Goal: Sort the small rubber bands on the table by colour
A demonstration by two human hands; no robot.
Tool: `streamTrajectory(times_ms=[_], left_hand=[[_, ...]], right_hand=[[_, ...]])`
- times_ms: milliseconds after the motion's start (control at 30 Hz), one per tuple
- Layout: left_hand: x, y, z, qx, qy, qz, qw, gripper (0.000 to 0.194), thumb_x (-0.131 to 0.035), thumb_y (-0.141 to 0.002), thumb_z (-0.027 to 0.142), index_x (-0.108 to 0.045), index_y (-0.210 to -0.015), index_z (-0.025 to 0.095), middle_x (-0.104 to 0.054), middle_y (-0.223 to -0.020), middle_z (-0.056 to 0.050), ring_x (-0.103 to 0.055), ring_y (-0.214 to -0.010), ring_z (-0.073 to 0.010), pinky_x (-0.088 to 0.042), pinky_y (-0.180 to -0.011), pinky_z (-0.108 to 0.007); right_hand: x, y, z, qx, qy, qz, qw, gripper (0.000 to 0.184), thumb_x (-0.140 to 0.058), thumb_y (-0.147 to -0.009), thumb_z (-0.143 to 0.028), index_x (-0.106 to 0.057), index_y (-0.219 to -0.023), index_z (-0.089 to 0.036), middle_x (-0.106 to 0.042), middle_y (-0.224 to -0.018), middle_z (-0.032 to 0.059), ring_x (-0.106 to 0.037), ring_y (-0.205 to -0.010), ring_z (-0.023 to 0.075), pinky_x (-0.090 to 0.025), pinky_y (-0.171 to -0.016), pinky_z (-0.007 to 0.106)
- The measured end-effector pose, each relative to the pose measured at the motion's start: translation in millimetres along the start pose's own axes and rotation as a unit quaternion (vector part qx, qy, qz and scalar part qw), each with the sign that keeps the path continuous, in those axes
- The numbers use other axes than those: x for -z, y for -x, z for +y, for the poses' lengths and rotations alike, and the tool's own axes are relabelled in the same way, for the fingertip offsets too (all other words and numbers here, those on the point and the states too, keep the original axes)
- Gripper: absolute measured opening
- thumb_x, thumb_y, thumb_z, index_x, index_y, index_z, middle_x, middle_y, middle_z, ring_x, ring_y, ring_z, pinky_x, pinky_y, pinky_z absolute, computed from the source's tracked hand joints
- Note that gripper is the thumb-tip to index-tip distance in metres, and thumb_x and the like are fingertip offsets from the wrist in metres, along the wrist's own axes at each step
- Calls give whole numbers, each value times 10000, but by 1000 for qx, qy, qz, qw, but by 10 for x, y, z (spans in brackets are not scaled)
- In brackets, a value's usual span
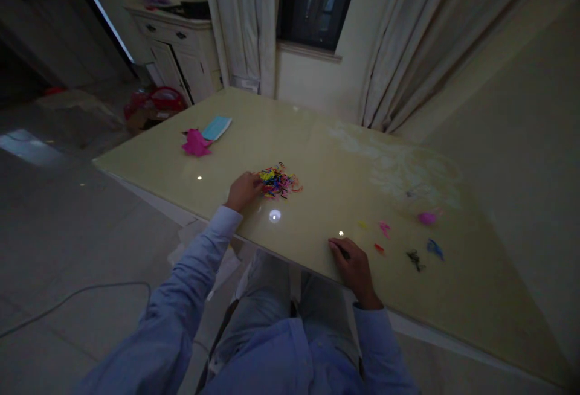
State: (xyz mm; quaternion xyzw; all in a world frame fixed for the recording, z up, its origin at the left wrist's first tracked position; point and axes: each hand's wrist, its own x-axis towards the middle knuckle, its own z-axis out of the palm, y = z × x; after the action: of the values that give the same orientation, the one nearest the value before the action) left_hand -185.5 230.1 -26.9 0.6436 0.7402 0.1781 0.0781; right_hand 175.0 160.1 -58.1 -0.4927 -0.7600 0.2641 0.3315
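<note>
A heap of small bands in many colours [278, 182] lies on the pale yellow table [326, 159]. My left hand [244, 191] rests at the heap's left edge, fingers curled and touching it; whether it holds a band is hidden. My right hand [353, 265] lies near the table's front edge, fingers bent down on the surface. To its right sit small sorted clusters: yellow [362, 224], pink [385, 228], red [379, 249], black [415, 259], blue [435, 248] and magenta [426, 218].
A pink crumpled piece [196, 143] and a light blue face mask [216, 127] lie at the table's far left. Beyond stand a white cabinet [181, 51], a red bag on the floor [156, 102], curtains and a dark window. A cable runs across the floor at left.
</note>
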Motion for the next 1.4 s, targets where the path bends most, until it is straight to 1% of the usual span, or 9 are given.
streamTrajectory(times_ms=[167,367,500,600,700,800,967,1200,1400], left_hand=[[-3,-70,87,4,-27,-24,999,287,-520,-877,348,-750,-931,184,-630,-874,-106,-563,-759,-205,-383,-634,-293],[19,-120,104,-1,-38,-47,998,282,-519,-861,331,-746,-924,177,-650,-905,-120,-579,-801,-229,-380,-642,-304],[8,-157,89,-12,-46,-46,998,244,-511,-851,267,-730,-885,168,-662,-908,-120,-578,-806,-224,-384,-663,-305],[-7,-167,31,-30,-33,-48,998,260,-476,-894,269,-713,-883,162,-660,-904,-117,-573,-810,-218,-390,-682,-305],[-18,-155,-49,-45,-22,-36,998,277,-442,-929,273,-690,-916,151,-651,-935,-121,-573,-850,-217,-403,-721,-303],[-22,-140,-116,-44,-18,-18,999,276,-421,-933,242,-669,-962,127,-638,-968,-135,-568,-898,-229,-421,-775,-315],[-27,-126,-156,-54,16,3,998,271,-411,-926,230,-662,-939,130,-636,-936,-129,-559,-898,-233,-439,-817,-341],[-83,-126,-146,-44,58,34,997,223,-498,-889,259,-695,-882,156,-657,-876,-100,-564,-853,-219,-440,-801,-338],[-106,-162,-164,-41,83,28,995,210,-590,-835,290,-743,-889,158,-667,-828,-82,-570,-786,-202,-428,-744,-317]], right_hand=[[-1,6,5,-3,2,1,1000,280,-529,-930,-420,-726,-944,-222,-719,-904,80,-671,-835,226,-533,-767,365],[10,-1,-23,-1,5,3,1000,273,-531,-928,-415,-724,-929,-221,-714,-880,74,-668,-807,223,-529,-756,358],[12,4,-30,-6,5,5,1000,271,-533,-927,-418,-724,-935,-226,-716,-892,73,-668,-815,223,-529,-764,359],[12,6,-26,-11,4,6,1000,274,-541,-924,-416,-725,-933,-214,-717,-890,75,-669,-817,218,-525,-756,347],[12,3,-25,-12,3,7,1000,277,-540,-926,-410,-726,-928,-203,-717,-890,79,-668,-815,213,-520,-747,334],[10,0,-24,-11,5,6,1000,286,-538,-928,-405,-725,-927,-189,-715,-885,82,-668,-810,206,-518,-737,321],[-3,9,-12,-3,6,7,1000,284,-537,-933,-398,-724,-946,-184,-714,-893,79,-669,-817,195,-520,-745,311],[-2,18,23,6,16,8,1000,254,-539,-940,-371,-717,-949,-190,-713,-900,71,-665,-828,191,-515,-761,313],[-6,22,39,17,12,12,1000,226,-550,-941,-348,-713,-954,-191,-710,-891,60,-662,-817,181,-511,-745,300]])
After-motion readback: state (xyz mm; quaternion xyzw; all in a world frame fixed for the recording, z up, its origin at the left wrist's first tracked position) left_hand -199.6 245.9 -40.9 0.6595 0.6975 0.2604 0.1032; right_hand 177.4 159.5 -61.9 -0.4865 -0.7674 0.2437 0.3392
